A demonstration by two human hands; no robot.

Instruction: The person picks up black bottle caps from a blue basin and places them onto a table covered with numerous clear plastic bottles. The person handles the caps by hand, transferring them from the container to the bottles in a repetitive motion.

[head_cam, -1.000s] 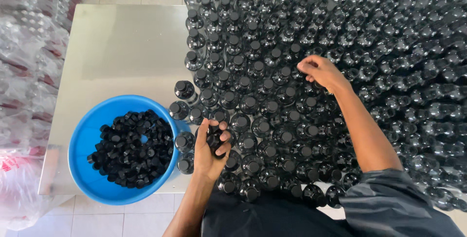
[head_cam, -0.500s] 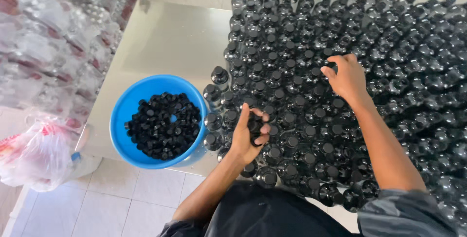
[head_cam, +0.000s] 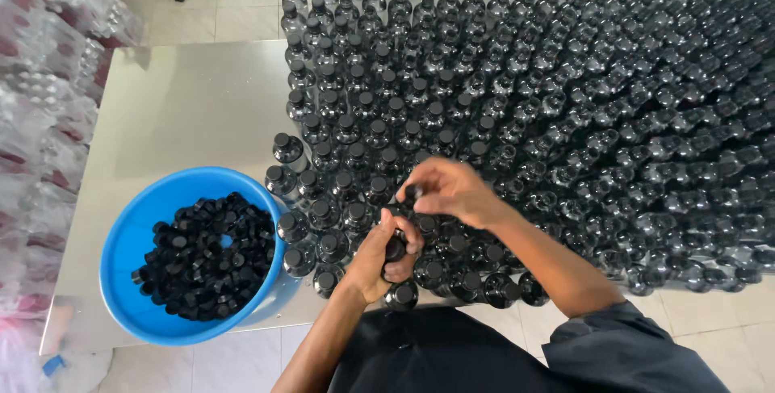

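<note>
Caps [head_cam: 395, 249] mostly hidden inside curled left hand [head_cam: 379, 260]; right hand [head_cam: 448, 190] fingers pinch cap [head_cam: 410, 194] over bottle, barely visible.

Dark, near-black bottles [head_cam: 517, 110] with black caps crowd my pale grey counter [head_cam: 186, 110]; to the left, a bright blue bowl [head_cam: 137, 232] holds black caps [head_cam: 206, 256].

I see a steel table [head_cam: 186, 110], dark capped bottles [head_cam: 565, 119] packed across its right side; blue bowl [head_cam: 129, 240] of black caps [head_cam: 206, 256] at its left front edge
</note>
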